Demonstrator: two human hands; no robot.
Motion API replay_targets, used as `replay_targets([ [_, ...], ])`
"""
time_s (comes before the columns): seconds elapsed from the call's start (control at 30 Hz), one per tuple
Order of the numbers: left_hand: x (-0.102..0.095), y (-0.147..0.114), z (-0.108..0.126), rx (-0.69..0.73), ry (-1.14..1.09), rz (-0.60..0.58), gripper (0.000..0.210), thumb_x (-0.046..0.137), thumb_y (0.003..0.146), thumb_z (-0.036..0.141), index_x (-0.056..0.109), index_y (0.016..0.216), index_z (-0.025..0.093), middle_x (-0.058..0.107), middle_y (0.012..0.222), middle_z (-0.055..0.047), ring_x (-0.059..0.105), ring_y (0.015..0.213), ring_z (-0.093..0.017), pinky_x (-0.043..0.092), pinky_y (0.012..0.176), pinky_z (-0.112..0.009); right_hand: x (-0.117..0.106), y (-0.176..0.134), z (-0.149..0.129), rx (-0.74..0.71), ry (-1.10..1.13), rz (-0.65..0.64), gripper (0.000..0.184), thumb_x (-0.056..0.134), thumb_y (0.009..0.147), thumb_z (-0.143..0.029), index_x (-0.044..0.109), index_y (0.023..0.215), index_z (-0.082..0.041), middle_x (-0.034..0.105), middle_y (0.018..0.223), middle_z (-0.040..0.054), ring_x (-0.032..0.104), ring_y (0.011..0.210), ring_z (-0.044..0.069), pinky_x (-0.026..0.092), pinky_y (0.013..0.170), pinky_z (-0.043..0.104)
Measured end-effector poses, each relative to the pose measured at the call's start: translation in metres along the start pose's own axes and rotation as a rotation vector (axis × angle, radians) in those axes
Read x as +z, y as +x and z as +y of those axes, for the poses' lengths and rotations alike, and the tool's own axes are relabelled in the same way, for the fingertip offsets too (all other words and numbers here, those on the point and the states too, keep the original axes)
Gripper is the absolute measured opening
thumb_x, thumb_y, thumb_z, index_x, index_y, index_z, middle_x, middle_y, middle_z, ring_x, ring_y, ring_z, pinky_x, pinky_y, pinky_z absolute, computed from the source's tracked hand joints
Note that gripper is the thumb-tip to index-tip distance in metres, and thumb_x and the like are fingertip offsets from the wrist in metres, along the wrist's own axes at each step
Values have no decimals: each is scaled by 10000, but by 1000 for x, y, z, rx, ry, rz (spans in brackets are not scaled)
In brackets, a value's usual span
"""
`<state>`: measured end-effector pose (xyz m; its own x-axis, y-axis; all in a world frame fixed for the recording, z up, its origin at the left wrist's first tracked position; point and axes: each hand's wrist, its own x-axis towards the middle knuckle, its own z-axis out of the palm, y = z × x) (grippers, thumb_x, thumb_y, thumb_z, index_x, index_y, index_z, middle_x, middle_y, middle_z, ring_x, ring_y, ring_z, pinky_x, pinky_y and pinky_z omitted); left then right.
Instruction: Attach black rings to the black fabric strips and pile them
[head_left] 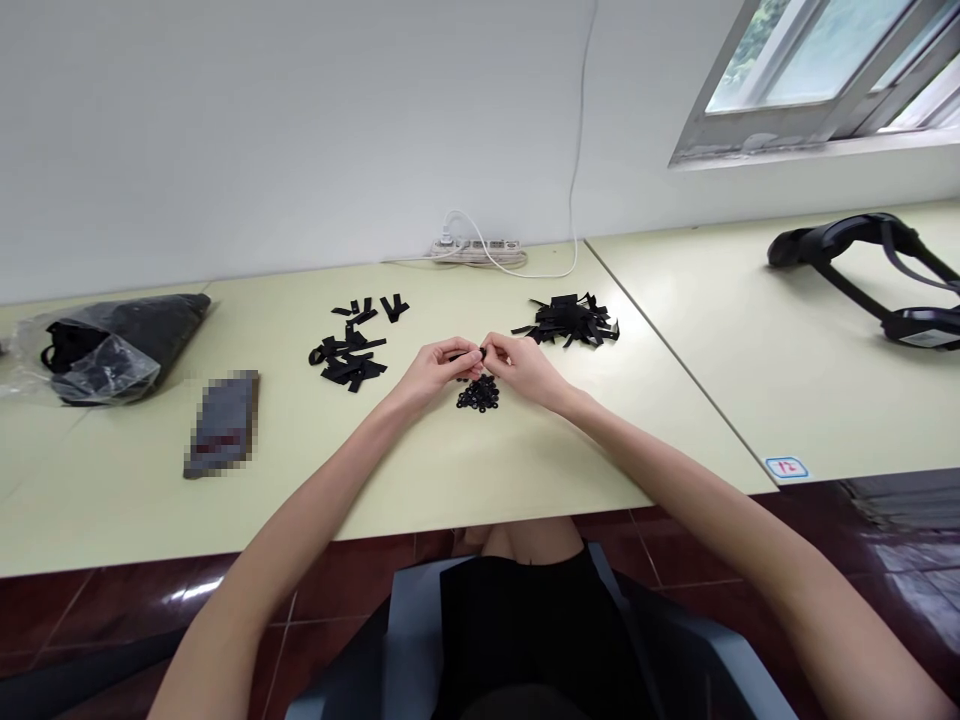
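My left hand (439,372) and my right hand (521,366) meet over the middle of the table, both closed in a pinch with the fingertips nearly touching. Between them shows a small black piece (483,353), mostly covered by the fingers; its exact kind cannot be made out. Just below the fingertips lies a heap of small black rings (478,394). To the left of my left hand, short black fabric strips (351,362) are scattered loosely. A denser pile of black strips (574,320) lies beyond my right hand, to the right.
A black bag in clear plastic (135,345) and a blurred dark flat object (223,425) lie on the left of the table (480,480). At the wall sits a power strip (476,250) with a white cable. A black headset (862,270) rests far right.
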<state>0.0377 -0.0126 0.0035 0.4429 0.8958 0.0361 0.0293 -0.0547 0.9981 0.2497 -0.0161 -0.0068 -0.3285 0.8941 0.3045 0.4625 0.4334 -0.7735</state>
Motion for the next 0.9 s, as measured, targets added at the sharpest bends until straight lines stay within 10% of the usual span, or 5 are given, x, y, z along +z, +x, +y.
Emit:
replay_targets([
  [0.63, -27, 4, 3, -31, 59, 78, 469, 970, 811, 621, 785, 927, 206, 713, 911, -42, 675, 905, -194, 598, 1047, -430, -24, -3, -1, -94, 72, -359, 250, 656, 1094, -429, 812, 1084, -233, 863, 1030, 63, 765, 893, 219, 533, 820, 357],
  [0.9, -23, 0, 9, -58, 50, -14, 467, 945, 857, 640, 806, 926, 200, 696, 906, -59, 644, 875, -198, 586, 964, -404, -13, 0, 4, -316, -136, 13, 101, 714, 1067, -312, 665, 1135, -257, 748, 1199, 96, 662, 1014, 254, 526, 901, 396],
])
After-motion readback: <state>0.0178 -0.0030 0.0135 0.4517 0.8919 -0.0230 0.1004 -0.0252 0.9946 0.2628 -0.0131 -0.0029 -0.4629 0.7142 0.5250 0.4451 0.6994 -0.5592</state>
